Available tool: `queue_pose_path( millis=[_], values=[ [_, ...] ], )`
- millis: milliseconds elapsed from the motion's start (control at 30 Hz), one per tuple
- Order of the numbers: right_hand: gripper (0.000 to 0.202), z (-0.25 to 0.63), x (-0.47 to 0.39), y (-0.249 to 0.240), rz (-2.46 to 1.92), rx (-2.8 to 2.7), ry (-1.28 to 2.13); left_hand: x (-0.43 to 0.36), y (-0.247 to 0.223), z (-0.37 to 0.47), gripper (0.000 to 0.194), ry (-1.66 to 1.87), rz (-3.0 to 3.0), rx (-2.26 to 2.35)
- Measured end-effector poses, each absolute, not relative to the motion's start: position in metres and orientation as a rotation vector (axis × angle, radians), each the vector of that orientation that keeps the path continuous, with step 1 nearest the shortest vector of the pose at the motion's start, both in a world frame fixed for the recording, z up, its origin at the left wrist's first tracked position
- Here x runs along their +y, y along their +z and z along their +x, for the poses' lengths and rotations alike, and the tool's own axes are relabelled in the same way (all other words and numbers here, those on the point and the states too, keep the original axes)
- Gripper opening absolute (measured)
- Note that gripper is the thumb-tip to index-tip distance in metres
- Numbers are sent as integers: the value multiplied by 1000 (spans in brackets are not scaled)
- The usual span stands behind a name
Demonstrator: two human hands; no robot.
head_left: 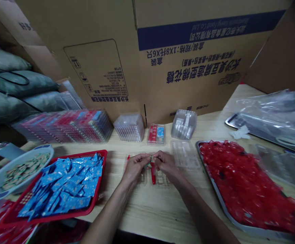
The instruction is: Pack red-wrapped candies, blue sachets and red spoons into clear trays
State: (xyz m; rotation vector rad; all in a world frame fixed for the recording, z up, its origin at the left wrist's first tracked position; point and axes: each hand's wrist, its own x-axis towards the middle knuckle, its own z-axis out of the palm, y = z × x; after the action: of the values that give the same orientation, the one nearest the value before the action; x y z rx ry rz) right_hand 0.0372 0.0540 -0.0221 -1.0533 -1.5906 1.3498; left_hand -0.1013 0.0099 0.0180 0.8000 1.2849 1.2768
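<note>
My left hand [136, 166] and my right hand [165, 165] meet at the middle of the table with fingertips pinched together. Between them is a small pale green piece [149, 165], partly covered by the fingers; its kind is not clear. Below the fingertips, a red plastic stick [153, 173] lies in a clear plastic tray [162, 179]. Another red stick [128, 159] shows just left of my left hand, its lower part hidden. Beyond my hands stands a filled clear tray [156, 134] with red pieces and a blue packet.
Left are a red basket [105, 159] of blue packets and a pale bowl [51, 150] of small green-edged strips. At right, a metal tray [213, 189] holds red-wrapped pieces. Stacked clear trays [129, 127] and packed trays [68, 127] line a large cardboard box [127, 67].
</note>
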Motion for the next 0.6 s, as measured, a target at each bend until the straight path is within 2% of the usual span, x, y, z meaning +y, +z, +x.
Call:
queue_pose_path(
  millis=[133,433,600],
  values=[
    [10,35,53,-21,-1073,-1612,1235,8,17,-101,41,1302,820,1362],
    [27,41,54,-11,-951,-1719,1118,12,7,-102,43,1333,709,1404],
    [22,39,52,-15,-1061,-1766,1027,9,13,-98,41,1312,784,1368]
  ],
)
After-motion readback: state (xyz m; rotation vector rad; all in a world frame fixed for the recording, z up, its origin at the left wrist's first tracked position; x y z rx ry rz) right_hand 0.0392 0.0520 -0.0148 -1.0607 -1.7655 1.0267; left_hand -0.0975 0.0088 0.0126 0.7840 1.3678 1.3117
